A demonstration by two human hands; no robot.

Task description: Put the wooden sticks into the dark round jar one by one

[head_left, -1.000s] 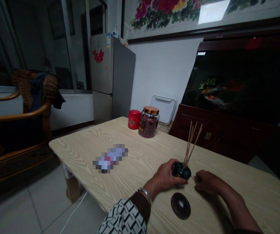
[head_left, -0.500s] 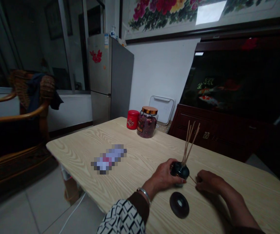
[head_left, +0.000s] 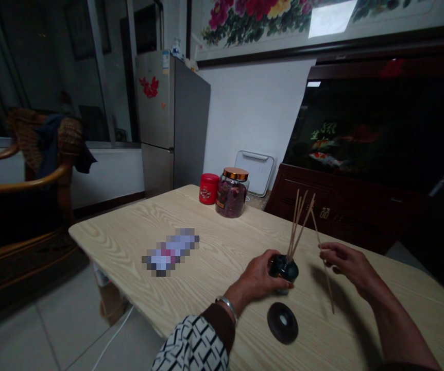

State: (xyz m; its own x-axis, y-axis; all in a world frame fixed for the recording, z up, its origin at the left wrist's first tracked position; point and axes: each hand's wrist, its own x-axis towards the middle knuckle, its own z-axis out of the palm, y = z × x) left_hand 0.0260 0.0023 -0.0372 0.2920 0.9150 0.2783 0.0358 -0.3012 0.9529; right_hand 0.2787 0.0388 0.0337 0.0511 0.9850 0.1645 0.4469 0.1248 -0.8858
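Note:
My left hand [head_left: 262, 275] is wrapped round a small dark glass diffuser bottle [head_left: 287, 269] standing on the table. Several thin reed sticks [head_left: 296, 226] rise from the bottle's neck, leaning slightly right. To the right, my right hand [head_left: 343, 263] pinches a single reed stick [head_left: 328, 286] near its middle. That stick slants, its top close to the tips of the others and its lower end above the table. A round dark brown lid [head_left: 283, 323] with a pale centre lies in front of the bottle, touched by neither hand.
On the light wooden table [head_left: 121, 232] lies a blurred-out flat object [head_left: 171, 251]. A red canister [head_left: 208, 188] and a glass jar of dried flowers [head_left: 232, 196] with a copper lid stand at its far edge. Behind are a fridge [head_left: 156, 113] and a dark fish tank [head_left: 361, 129]; left, a wicker chair [head_left: 44, 180].
My right hand has lifted and turned, bringing its reed stick from low beside the bottle to a near-upright slant. My left hand still grips the bottle.

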